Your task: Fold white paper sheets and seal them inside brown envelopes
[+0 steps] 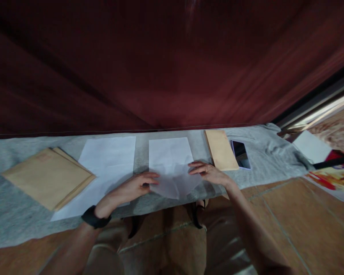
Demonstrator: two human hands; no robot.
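In the head view a white sheet of paper (pixel 170 152) lies before me, with a crease across its middle and its near part bent and lifted. My left hand (pixel 140 184) grips its left edge, fingers curled and slightly blurred. At the opposite edge my right hand (pixel 210 172) holds the same sheet between thumb and fingertips. Left of it, larger white paper (pixel 109 152) lies flat, partly covered by a stack of brown envelopes (pixel 48 175) and by my left forearm. Just beyond my right hand is a narrower stack of brown envelopes (pixel 222 149).
A phone (pixel 240 154) lies right of the narrower envelopes. Grey cloth (pixel 263 164) covers the narrow surface, backed by a dark red curtain-like panel (pixel 172 76). Tiled floor (pixel 289 217) shows below. At far right are a white box-like object (pixel 311 147) and a colourful printed sheet (pixel 335 179).
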